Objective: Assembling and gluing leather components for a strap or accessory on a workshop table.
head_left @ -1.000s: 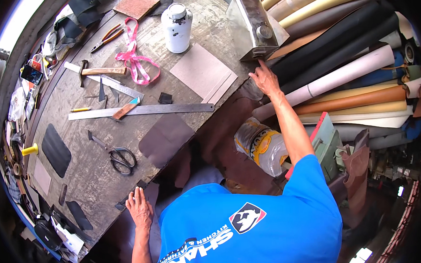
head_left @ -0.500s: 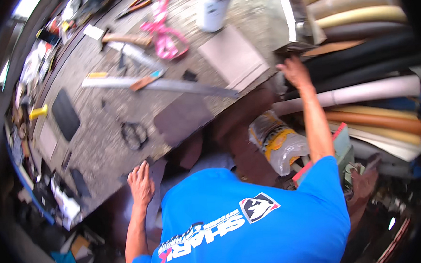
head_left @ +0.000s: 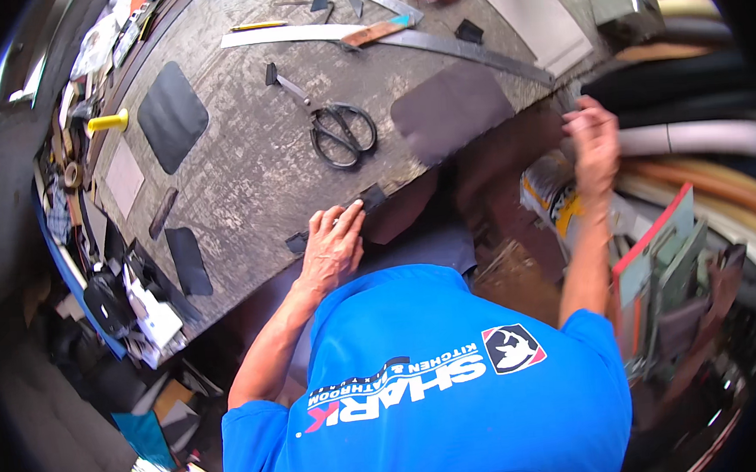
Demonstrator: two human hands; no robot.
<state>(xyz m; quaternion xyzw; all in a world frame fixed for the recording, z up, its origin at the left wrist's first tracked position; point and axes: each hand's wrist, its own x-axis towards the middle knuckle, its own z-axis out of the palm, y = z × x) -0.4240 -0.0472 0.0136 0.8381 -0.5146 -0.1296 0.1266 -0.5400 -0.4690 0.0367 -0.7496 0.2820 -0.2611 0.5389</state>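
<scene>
1. Our left hand (head_left: 331,247) lies flat on the near edge of the workbench (head_left: 245,183), below the scissors (head_left: 343,134). Its fingers are stretched out and grip nothing. The fingertips touch a small dark scrap (head_left: 372,196).
2. The scrap sits right at the bench edge, just below and slightly right of the scissors. Its long axis runs along that edge, pointing from lower left to upper right.
3. Our right hand (head_left: 593,136) reaches out well to the right of the scissors, beside the end of a pale roll (head_left: 692,137). It is blurred, so we cannot tell whether it is closed on anything.
4. A brown sheet (head_left: 453,110) lies right of the scissors, between them and the right hand. It seems to hang over the bench edge, with its long axis running across that edge toward us.
5. In our judgement the scrap could slip off the bench: it sits at the very lip, and only light fingertip contact holds it.
6. The hanging sheet could also slide off if the right hand brushes or tugs it, and it might drag the scrap along.
7. The scissors lie with their tips pointing up and left, close above the left hand; a careless sweep could catch them.
</scene>
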